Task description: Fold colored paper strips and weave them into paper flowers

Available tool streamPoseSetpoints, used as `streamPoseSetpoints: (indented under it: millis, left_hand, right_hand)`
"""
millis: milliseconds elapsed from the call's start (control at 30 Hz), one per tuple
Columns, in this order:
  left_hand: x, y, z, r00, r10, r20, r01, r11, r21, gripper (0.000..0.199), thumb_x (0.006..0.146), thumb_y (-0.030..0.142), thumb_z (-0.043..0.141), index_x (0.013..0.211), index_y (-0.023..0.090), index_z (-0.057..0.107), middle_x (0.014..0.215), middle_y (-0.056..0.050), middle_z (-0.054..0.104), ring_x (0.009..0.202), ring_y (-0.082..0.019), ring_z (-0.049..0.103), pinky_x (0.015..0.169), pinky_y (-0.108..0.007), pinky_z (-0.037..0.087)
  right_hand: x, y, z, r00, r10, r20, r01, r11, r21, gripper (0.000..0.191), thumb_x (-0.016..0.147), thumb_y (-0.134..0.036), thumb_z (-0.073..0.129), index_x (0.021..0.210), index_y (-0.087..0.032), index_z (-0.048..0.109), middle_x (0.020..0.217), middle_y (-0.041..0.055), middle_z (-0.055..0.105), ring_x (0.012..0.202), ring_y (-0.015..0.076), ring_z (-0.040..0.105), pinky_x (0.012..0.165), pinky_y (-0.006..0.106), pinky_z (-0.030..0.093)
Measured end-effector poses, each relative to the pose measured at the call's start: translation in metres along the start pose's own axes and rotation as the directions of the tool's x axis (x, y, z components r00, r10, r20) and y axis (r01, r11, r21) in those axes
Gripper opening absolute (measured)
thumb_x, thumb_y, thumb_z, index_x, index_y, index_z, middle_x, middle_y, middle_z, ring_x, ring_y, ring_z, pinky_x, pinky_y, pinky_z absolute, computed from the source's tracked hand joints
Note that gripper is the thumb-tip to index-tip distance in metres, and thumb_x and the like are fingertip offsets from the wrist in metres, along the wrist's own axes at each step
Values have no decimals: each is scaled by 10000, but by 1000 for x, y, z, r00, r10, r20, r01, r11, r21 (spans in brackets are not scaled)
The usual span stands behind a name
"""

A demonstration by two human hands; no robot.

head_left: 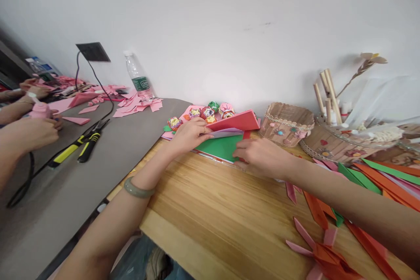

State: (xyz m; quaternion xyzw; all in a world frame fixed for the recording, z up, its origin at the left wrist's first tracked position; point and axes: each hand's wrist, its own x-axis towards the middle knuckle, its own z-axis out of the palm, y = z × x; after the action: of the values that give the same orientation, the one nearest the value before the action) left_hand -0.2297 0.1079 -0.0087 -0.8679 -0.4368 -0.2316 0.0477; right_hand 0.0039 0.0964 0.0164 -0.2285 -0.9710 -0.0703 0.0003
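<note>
A stack of coloured paper lies near the wall on the wooden table. My left hand (192, 135), a green bangle on its wrist, holds back the lifted upper sheets, with red paper (234, 122) on top and pale purple paper (226, 133) beneath. Under them shows green paper (221, 148). At its right edge, my right hand (259, 155) has curled fingers closed on the paper; the fingertips are partly hidden. Just behind the stack sit several wrapped lollipops (209, 113) on pink paper.
Decorated wooden baskets (285, 124) stand to the right, near folded paper strips (377, 179) and a red-and-pink paper piece (328, 253). On the grey table (138, 153) are pliers (88, 142), pink scraps (138, 104) and a bottle (138, 74). Other people's hands (36, 133) work at far left.
</note>
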Motion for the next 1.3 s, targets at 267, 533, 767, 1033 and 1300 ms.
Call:
streamPoseSetpoints:
  millis: [267,533,767,1033,1300]
  left_hand:
    - [0,-3,1,999,26,24,-26,1000,2,267,837,370,478,806,199,681,767,-34,626,873,-179,529,765,-303,435]
    - [0,0,-2,997,62,53,-62,998,-15,285,835,385,475,816,204,693,809,-42,650,922,-185,532,805,-320,435]
    - [0,1,-2,997,56,59,-56,998,-11,280,844,369,462,835,214,696,808,-45,647,914,-190,529,807,-336,431]
    - [0,1,-3,996,52,68,-50,998,-25,274,848,364,458,834,218,690,800,-36,640,901,-186,522,787,-325,428]
    - [0,1,-3,996,50,68,-48,999,-22,279,844,361,467,793,196,687,771,-40,626,883,-188,511,778,-321,420]
  right_hand:
    - [5,6,-10,1000,25,1,-25,1000,-2,237,835,-162,475,653,-172,626,690,13,623,585,107,547,495,234,249]
    - [8,-1,-9,930,335,-154,-348,934,-73,253,873,-184,353,876,-120,598,642,93,659,514,173,572,440,245,175]
    - [1,-10,8,990,103,-101,-104,995,-7,414,830,-229,492,1226,-145,403,889,83,686,715,178,630,533,229,375]
    - [3,-2,1,998,-2,-65,-5,994,-106,444,792,-76,448,1232,-133,416,686,65,664,535,168,583,449,240,225]
    - [0,-2,-2,987,-163,-12,161,982,-103,101,845,-145,434,813,-160,529,727,36,639,613,133,537,501,255,238]
